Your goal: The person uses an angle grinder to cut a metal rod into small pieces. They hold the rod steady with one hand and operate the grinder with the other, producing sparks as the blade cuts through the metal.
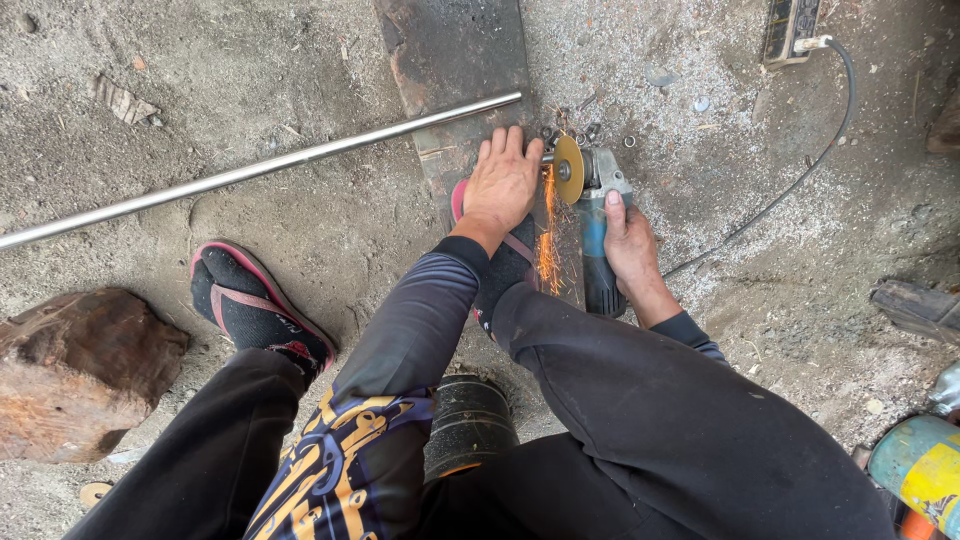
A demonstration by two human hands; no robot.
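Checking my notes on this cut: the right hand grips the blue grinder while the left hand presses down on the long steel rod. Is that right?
Not quite. The head view shows the left hand pressing on a short piece at the disc, not the long rod, which lies apart. The right hand does grip the blue grinder.

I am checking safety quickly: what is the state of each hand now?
Left hand: open, pressed flat on the workpiece beside the cutting disc.
Right hand: closed around the angle grinder, sparks flying.
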